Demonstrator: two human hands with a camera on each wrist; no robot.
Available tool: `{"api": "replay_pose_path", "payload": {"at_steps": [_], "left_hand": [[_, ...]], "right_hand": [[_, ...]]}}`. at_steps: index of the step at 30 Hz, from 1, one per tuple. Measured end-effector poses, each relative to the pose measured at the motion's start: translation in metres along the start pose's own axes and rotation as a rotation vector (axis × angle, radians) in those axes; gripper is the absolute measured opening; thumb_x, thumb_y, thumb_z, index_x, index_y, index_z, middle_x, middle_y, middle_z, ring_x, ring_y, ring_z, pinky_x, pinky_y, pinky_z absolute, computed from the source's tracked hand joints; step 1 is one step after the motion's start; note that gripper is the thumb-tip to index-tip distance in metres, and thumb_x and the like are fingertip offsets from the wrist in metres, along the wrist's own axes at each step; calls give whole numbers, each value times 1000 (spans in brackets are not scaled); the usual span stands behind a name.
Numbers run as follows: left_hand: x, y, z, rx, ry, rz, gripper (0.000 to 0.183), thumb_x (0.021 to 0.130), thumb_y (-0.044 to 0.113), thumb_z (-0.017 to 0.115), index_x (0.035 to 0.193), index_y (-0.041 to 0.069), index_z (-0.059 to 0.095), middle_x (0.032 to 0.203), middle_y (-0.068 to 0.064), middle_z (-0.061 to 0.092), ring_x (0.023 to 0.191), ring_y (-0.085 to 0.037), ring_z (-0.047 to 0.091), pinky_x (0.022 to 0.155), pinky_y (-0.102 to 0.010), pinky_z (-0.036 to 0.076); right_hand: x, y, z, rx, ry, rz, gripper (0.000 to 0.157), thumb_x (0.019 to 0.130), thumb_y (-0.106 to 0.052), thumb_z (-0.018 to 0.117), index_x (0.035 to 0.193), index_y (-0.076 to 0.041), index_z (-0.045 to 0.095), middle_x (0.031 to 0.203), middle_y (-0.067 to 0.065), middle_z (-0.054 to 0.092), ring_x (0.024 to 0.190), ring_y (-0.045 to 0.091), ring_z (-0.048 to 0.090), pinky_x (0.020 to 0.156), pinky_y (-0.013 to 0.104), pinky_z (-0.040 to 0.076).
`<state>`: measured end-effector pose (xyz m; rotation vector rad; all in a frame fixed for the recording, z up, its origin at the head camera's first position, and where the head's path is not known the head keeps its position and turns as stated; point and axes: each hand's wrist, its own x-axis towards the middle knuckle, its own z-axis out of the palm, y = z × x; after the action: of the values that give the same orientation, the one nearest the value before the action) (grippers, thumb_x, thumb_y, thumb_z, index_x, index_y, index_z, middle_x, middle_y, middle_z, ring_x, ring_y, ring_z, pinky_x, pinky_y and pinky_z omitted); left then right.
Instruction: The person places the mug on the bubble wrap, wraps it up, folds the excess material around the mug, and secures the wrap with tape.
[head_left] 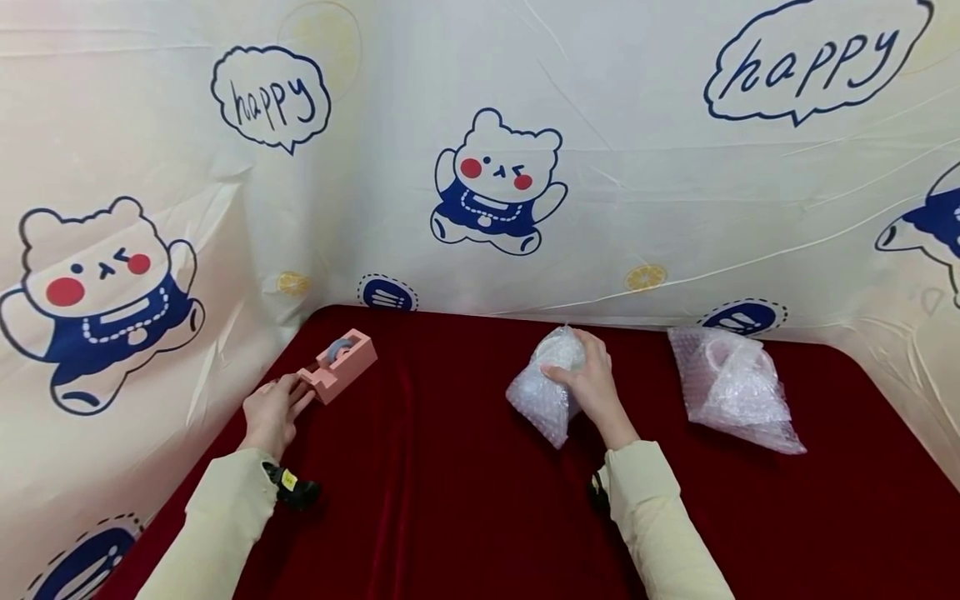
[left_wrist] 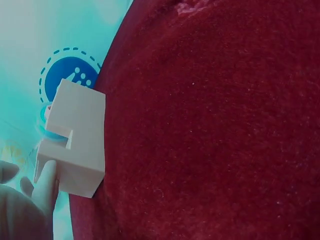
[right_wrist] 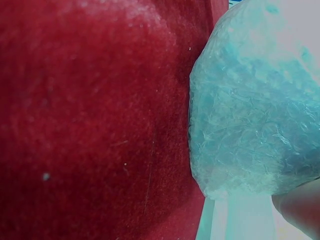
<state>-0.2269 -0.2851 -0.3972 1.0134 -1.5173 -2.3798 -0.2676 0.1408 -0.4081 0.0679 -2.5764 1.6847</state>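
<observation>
A pink tape dispenser [head_left: 347, 364] with a grey-blue roll of tape [head_left: 341, 347] sits near the left edge of the table. At its near end is my left hand [head_left: 272, 411]; in the left wrist view a straight finger [left_wrist: 46, 186] touches the dispenser's end face, with the thumb apart at the left. Near the middle of the table, my right hand [head_left: 592, 379] grips a bubble-wrapped bundle [head_left: 542, 387], thumb on the near side and fingers over the far side. The bubble wrap [right_wrist: 255, 115] hides what is inside; its loose corner points toward me.
Another bubble-wrapped package [head_left: 731, 387], with a pinkish round shape inside, lies at the right. Dark red velvet [head_left: 465, 500] covers the table. Printed white cloth [head_left: 622, 208] hangs behind the table and at both sides.
</observation>
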Motion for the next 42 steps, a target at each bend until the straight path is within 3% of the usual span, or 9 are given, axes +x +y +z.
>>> {"api": "replay_pose_path", "payload": {"at_steps": [3, 7, 15, 20, 29, 34, 37, 40, 42], "left_hand": [[0, 0, -4, -35, -33, 0, 13, 95, 12, 52, 108, 12, 49, 91, 8, 62, 79, -2, 68, 74, -22, 57], [1, -2, -7, -70, -63, 13, 2, 95, 10, 51, 96, 11, 51, 82, 7, 66, 80, -4, 68, 74, -24, 58], [3, -6, -11, -136, -109, 16, 17, 97, 8, 44, 80, 11, 45, 78, 7, 69, 80, -5, 68, 73, -23, 58], [1, -7, -12, -164, -107, 5, 16, 97, 9, 44, 82, 10, 48, 78, 6, 70, 78, -5, 69, 75, -24, 58], [5, -8, -14, -167, -9, 25, 17, 94, 7, 51, 77, 9, 53, 74, 6, 70, 75, -4, 70, 70, -21, 57], [5, -8, -17, -164, -16, -1, 6, 94, 8, 55, 89, 11, 51, 72, 7, 70, 72, -4, 70, 68, -21, 57], [6, -8, -18, -159, -20, -33, 13, 91, 11, 61, 93, 13, 49, 73, 9, 69, 72, -4, 70, 68, -20, 57], [7, -8, -18, -136, -23, -42, 19, 88, 11, 65, 88, 13, 46, 72, 8, 69, 71, -3, 70, 71, -20, 57], [8, -9, -17, -60, -21, -16, 25, 89, 11, 65, 79, 14, 41, 68, 8, 67, 70, -1, 69, 72, -19, 56]], "right_hand": [[0, -1, -1, -6, 3, 1, 79, 81, -21, 74, 146, -6, 31, 153, 16, 25, 140, 34, 19, 115, 54, 21], [1, -1, -2, -10, 8, 3, 79, 81, -21, 74, 146, -5, 31, 153, 16, 26, 140, 34, 20, 115, 54, 21], [1, 2, -2, 9, 8, 9, 80, 81, -20, 75, 146, -6, 31, 153, 15, 25, 141, 33, 17, 116, 52, 20], [0, 2, -2, 7, 4, 10, 80, 81, -20, 75, 146, -7, 30, 153, 15, 24, 141, 34, 17, 115, 53, 20], [1, 1, -1, 21, 2, 13, 80, 80, -20, 75, 146, -7, 31, 153, 15, 25, 141, 33, 17, 116, 53, 20], [0, 0, 0, 25, -3, 17, 80, 81, -20, 75, 146, -8, 31, 153, 14, 25, 141, 33, 17, 115, 53, 20], [-1, 0, 0, 20, -7, 19, 80, 81, -20, 75, 146, -7, 31, 153, 15, 24, 141, 33, 17, 115, 54, 20], [0, 0, 0, 12, -6, 18, 80, 81, -21, 75, 146, -7, 30, 153, 15, 24, 141, 34, 17, 115, 54, 20], [0, 0, 0, 11, -2, 18, 80, 81, -20, 75, 146, -7, 31, 153, 15, 25, 141, 33, 18, 115, 53, 20]]}}
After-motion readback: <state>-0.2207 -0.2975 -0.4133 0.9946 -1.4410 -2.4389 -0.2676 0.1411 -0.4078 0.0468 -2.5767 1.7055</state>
